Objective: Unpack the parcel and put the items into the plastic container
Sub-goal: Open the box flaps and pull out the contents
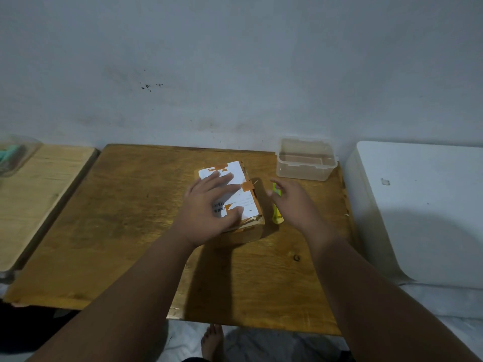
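Note:
A cardboard parcel [245, 197] with a white shipping label and orange tape lies in the middle of the wooden table [125, 218]. My left hand [206, 210] rests flat on its top, fingers spread. My right hand [295, 202] hovers just right of the parcel, fingers apart and holding nothing, above a yellow-green cutter [277, 216] lying on the table beside the parcel. A clear plastic container [305, 163] stands open and empty at the table's back right corner.
A lighter wooden board [34, 194] adjoins the table on the left, with a clear tub [13, 155] on it. A white box-like surface [423, 210] stands to the right. A grey wall runs behind. A bare foot [213, 340] shows below the front edge.

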